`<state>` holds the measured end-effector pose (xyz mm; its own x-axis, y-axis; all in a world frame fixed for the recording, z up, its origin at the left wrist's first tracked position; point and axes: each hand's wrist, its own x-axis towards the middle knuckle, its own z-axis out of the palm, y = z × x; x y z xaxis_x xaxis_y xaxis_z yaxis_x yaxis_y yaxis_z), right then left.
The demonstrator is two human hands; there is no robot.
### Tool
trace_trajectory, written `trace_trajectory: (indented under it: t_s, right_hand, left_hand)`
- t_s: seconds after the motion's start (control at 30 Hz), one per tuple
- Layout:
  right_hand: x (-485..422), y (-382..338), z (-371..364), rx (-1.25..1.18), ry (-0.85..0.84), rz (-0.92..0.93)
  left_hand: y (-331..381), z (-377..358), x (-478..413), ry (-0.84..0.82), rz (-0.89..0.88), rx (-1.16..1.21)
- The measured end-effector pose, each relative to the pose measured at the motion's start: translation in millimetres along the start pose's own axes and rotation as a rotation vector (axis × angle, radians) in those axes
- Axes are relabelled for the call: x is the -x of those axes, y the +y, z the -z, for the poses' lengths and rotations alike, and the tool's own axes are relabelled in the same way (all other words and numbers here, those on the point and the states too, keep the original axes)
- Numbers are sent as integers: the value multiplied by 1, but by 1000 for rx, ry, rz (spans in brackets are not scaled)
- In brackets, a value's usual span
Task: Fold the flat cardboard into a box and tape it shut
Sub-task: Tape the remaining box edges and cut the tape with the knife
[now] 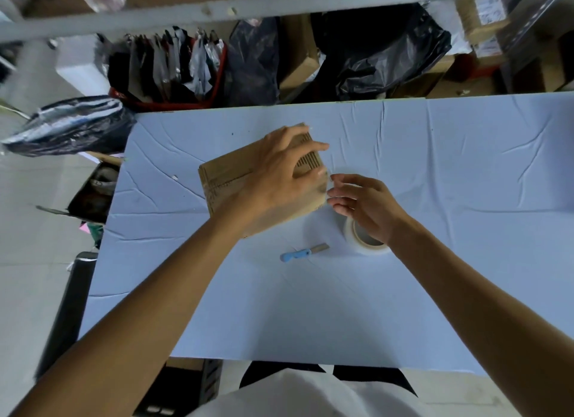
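Item under inspection: cardboard box (230, 180), folded up, lying left of centre on the tabletop (466, 199), turned at an angle, corrugated end facing right. Across its top, left hand (273, 180) spread flat, fingers (310, 146) straight and draped over the right-hand edge, pressing down rather than clasping. Just beside that end, right hand (363, 205), fingers (341, 193) loose and uncurled, nothing visibly gripped. Glossy clear film at the corner, probably tape; contact with it not determinable.

Judged stage: smoothing tape over the end seam.

Hazards noted:
- Creased or bubbled tape from uneven pressing, with a weak bond at the corner as a result.
- Flaps springing apart on early release of the left hand, tape end not yet rubbed down.
- Box sliding on the wrinkled cloth cover under a sideways push from the right.
- Tape folding back on itself and sticking to the fingers.
- Cut risk: blue-handled knife (302, 252) on the tabletop just in front of the box, blade exposed, pointing toward the roll, within the sweep of either forearm.

Surroundings: tape roll (366, 246) on the tabletop, partly hidden under the right wrist, near the knife; liable to be knocked on withdrawal of that hand. Beyond the far edge, black plastic bags (388, 53), cartons (298, 59), a red basket (167, 72) of packets. Off the left corner, another black bag (68, 125). None of these in the working path. Overhead, grey shelf rail (279, 5).
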<state>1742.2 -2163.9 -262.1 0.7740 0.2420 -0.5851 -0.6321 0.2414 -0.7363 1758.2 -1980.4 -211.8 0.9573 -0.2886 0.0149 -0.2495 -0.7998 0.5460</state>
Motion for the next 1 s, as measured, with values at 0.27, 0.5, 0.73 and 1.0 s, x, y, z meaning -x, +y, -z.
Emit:
trace_trajectory:
  t_s: [0.27, 0.5, 0.73, 1.0]
  right_hand:
    - [-1, 4, 5, -106, 6, 20]
    - [-6, 9, 4, -75, 28, 57]
    - [-9, 17, 4, -114, -4, 82]
    - [-10, 17, 0, -116, 80, 120]
  left_hand:
    - [-2, -9, 0, 2, 13, 3]
    - [-2, -10, -1, -1, 5, -27]
    - [3, -15, -3, 25, 38, -60]
    - [2, -19, -4, 54, 8, -164]
